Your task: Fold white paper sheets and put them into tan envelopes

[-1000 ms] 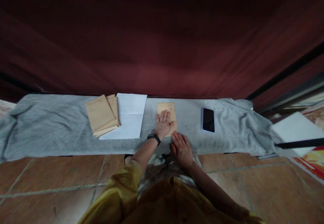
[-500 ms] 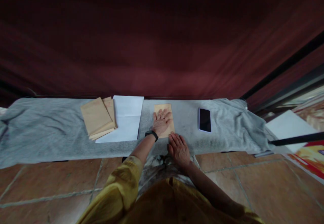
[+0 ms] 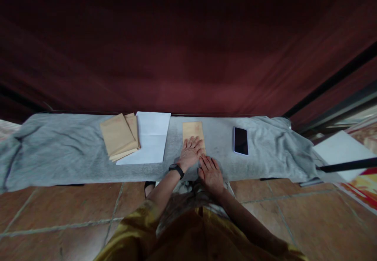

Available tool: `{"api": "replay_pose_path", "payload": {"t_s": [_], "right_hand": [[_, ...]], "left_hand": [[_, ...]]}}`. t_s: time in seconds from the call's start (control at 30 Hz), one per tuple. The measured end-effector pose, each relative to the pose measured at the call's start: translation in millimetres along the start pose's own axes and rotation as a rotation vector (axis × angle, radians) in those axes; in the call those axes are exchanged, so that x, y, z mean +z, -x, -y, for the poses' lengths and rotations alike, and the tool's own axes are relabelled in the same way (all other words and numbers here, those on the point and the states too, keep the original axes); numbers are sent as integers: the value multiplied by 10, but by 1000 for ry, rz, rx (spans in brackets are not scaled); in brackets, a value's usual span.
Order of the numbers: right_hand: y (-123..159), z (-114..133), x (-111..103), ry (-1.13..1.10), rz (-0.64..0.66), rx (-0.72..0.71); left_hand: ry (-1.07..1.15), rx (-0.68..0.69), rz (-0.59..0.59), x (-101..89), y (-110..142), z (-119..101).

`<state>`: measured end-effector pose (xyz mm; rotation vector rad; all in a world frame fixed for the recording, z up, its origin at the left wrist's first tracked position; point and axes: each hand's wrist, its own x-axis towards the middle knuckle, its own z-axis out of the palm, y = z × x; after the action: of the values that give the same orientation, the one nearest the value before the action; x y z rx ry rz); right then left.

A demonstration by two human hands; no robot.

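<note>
A small brown paper envelope [image 3: 192, 128] lies flat on the grey cloth in front of me. My left hand [image 3: 190, 152], with a dark band at the wrist, rests palm down over its lower half, fingers stretched out. At the envelope's lower right corner lies my right hand [image 3: 212, 173], open, its fingertips touching or just beside the paper. The envelope's near edge is hidden under the left hand. To the left, several brown envelopes [image 3: 118, 134] are piled loosely, overlapping white paper sheets [image 3: 153, 135].
A grey cloth [image 3: 70, 147] covers the narrow bench. A phone [image 3: 241, 140] lies on it, right of my hands. Behind hangs a dark red curtain [image 3: 188, 64]. Beyond the right end are a white sheet [image 3: 341, 153] and a black bar [image 3: 350, 165]. Tiles [image 3: 85, 202] form the floor.
My left hand has slid toward me along the envelope, baring more of its far part. My right hand stays at the near corner. The whole view has shifted slightly.
</note>
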<state>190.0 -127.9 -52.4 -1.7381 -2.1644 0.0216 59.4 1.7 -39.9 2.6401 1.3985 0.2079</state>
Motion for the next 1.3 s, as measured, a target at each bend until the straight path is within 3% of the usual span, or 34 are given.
{"api": "replay_pose_path", "payload": {"t_s": [0.17, 0.47, 1.0, 1.13, 1.3], "right_hand": [[-2, 6, 3, 10, 2, 1], [15, -22, 45, 5, 19, -3], [78, -158, 2, 6, -25, 77], [-64, -78, -12, -28, -18, 66], [-375, 153, 71, -80, 40, -84]], "left_hand": [[27, 40, 13, -17, 307, -21], [-7, 119, -93, -64, 874, -144], [-58, 94, -76, -104, 1011, -15], [-57, 94, -77, -94, 1001, -8], [-54, 109, -56, -43, 999, 13]]}}
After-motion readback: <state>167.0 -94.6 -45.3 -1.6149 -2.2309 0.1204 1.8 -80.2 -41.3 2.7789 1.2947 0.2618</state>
